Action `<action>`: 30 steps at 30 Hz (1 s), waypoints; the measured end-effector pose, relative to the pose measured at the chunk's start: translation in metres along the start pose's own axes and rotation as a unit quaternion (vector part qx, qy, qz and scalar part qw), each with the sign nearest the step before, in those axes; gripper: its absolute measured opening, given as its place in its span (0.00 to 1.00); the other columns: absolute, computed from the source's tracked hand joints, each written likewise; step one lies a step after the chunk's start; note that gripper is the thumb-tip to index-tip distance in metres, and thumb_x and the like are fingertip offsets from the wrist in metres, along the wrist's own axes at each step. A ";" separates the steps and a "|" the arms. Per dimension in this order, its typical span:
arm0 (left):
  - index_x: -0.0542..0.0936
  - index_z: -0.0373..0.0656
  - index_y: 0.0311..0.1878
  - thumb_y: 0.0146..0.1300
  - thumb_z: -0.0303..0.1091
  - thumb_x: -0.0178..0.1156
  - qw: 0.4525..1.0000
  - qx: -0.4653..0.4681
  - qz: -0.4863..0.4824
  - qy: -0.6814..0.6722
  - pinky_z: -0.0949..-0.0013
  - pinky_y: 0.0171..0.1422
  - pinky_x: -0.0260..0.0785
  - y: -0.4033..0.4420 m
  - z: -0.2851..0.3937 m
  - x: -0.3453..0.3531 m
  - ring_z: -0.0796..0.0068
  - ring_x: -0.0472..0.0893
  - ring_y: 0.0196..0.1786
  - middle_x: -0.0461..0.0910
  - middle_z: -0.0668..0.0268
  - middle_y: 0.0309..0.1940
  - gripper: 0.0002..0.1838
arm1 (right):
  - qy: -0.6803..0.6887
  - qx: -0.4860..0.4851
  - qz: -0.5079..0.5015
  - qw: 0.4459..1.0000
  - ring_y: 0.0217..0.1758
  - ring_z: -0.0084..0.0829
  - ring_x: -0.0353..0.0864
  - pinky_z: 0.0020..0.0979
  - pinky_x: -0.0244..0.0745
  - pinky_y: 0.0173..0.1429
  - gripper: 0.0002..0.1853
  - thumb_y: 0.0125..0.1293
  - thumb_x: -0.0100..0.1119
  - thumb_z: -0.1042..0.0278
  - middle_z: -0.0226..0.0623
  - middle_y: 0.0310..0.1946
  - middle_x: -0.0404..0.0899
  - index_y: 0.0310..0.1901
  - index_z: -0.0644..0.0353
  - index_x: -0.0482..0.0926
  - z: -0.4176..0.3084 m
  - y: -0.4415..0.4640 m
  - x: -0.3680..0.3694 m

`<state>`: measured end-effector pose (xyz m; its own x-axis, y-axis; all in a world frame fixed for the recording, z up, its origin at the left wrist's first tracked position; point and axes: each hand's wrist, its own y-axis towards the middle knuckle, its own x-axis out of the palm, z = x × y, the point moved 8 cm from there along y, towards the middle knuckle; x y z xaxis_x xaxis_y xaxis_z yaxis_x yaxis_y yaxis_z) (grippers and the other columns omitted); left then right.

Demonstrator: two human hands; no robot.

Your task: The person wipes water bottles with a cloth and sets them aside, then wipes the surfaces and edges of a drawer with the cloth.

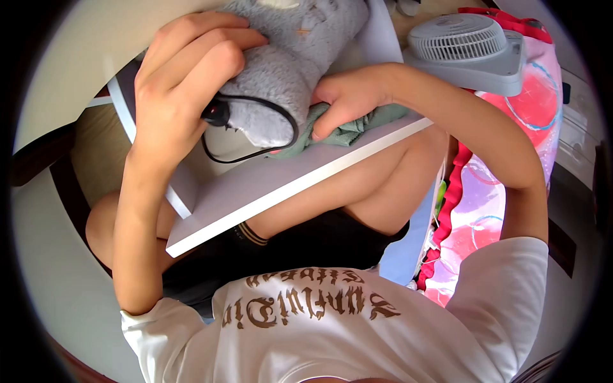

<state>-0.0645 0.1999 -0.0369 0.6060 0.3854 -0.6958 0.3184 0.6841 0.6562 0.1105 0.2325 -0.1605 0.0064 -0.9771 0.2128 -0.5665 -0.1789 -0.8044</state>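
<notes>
A grey plush toy lies at the top centre, over a white drawer or shelf board. My left hand has its fingers bent over the plush toy's left side, with a black cord loop hanging beneath. A small dark object at the cord's end shows below the fingers. My right hand is closed on a green cloth, which lies along the inner side of the white board, just right of the plush toy. The fingertips of my right hand are partly hidden behind the toy.
A grey fan lies at the upper right, on or beside pink patterned fabric with red trim. The white board's front edge crosses above my bare legs. A pale curved surface fills the upper left.
</notes>
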 end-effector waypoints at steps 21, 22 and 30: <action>0.87 0.52 0.41 0.50 0.33 0.66 0.996 0.011 -0.088 -0.004 0.63 0.56 0.75 0.013 0.037 0.027 0.69 0.81 0.48 0.82 0.74 0.41 0.12 | -0.782 0.000 0.333 0.527 0.48 0.28 0.81 0.32 0.72 0.51 0.05 0.54 0.65 0.67 0.24 0.37 0.86 0.33 0.52 0.88 -0.032 -0.079 -0.031; 0.87 0.50 0.40 0.49 0.33 0.67 0.995 0.016 -0.094 -0.006 0.63 0.53 0.76 0.014 0.036 0.027 0.67 0.81 0.47 0.82 0.73 0.40 0.12 | -0.783 0.000 0.332 0.526 0.48 0.28 0.81 0.32 0.72 0.51 0.05 0.54 0.65 0.67 0.24 0.37 0.86 0.33 0.52 0.88 -0.032 -0.077 -0.033; 0.85 0.47 0.33 0.51 0.30 0.68 0.987 -0.008 -0.151 0.052 0.66 0.47 0.79 0.027 0.042 0.048 0.66 0.84 0.45 0.83 0.68 0.35 0.05 | -0.679 -0.070 0.254 0.685 0.47 0.39 0.85 0.41 0.79 0.51 0.07 0.56 0.65 0.70 0.35 0.36 0.88 0.34 0.56 0.91 -0.038 -0.113 -0.022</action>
<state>0.0035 0.2110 -0.0408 0.4072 0.2236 -0.8855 0.4608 0.7868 0.4105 0.1436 0.2790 -0.0531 0.4863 -0.1327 -0.8637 -0.8527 0.1436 -0.5022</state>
